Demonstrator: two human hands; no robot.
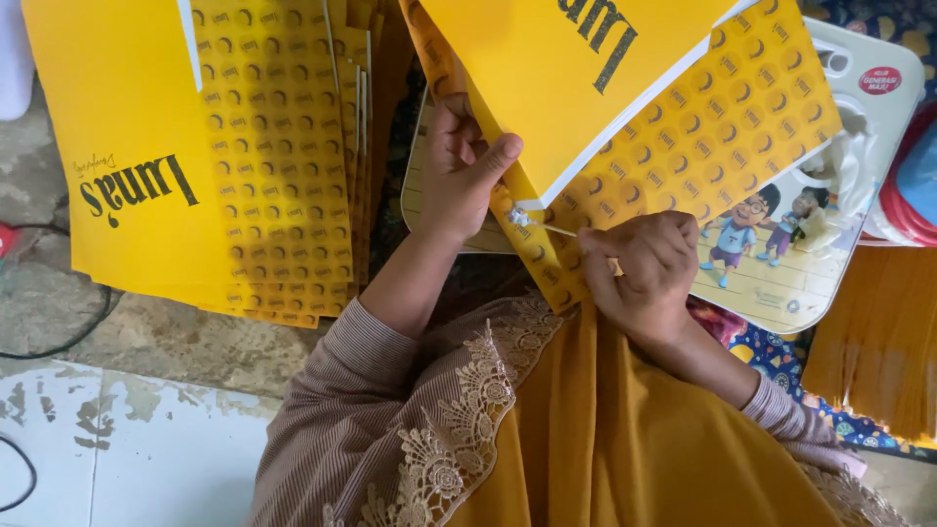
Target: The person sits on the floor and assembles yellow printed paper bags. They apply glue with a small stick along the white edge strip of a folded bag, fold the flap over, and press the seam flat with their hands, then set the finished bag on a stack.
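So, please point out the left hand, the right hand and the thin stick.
left hand (459, 171), head view, back of the hand.
right hand (644, 268), head view, knuckles.
thin stick (558, 230), head view, bare middle between both hands.

Bright, even daylight; soft shadows; sharp focus; no glare.

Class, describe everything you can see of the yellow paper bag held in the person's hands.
The yellow paper bag looks like glossy card, plain yellow with dark lettering on one face and a side panel patterned with small round marks, edged in white. It is folded flat and tilted. The left hand pinches its lower edge; the right hand pulls a thin string at its corner.
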